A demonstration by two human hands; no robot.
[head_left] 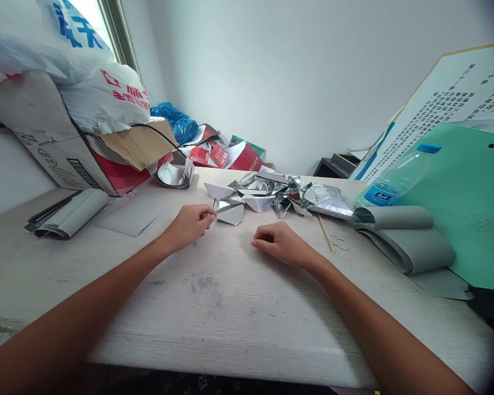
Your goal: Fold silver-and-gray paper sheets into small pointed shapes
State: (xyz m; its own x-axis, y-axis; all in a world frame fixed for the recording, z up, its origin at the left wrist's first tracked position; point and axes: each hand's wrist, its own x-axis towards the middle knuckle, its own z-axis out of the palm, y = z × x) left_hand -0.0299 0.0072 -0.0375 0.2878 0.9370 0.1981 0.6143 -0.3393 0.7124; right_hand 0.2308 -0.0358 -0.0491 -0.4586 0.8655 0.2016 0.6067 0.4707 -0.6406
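Note:
My left hand (pixel 188 224) rests on the pale wooden table (pixel 214 307) and pinches the corner of a folded silver foil piece (pixel 229 213). My right hand (pixel 280 244) lies on the table beside it, fingers curled loosely under, with nothing visible in them. Just beyond both hands lies a pile of several folded silver foil shapes (pixel 271 192). A thin wooden stick (pixel 325 233) and a rubber band (pixel 340 242) lie to the right of my right hand.
Rolled grey sheets (pixel 407 241) and a green board (pixel 469 219) with a plastic water bottle (pixel 395 178) fill the right side. A cardboard box (pixel 53 137) with plastic bags stands at the left, a grey folded sheet (pixel 69 214) before it. Red packets (pixel 230 156) clutter the back.

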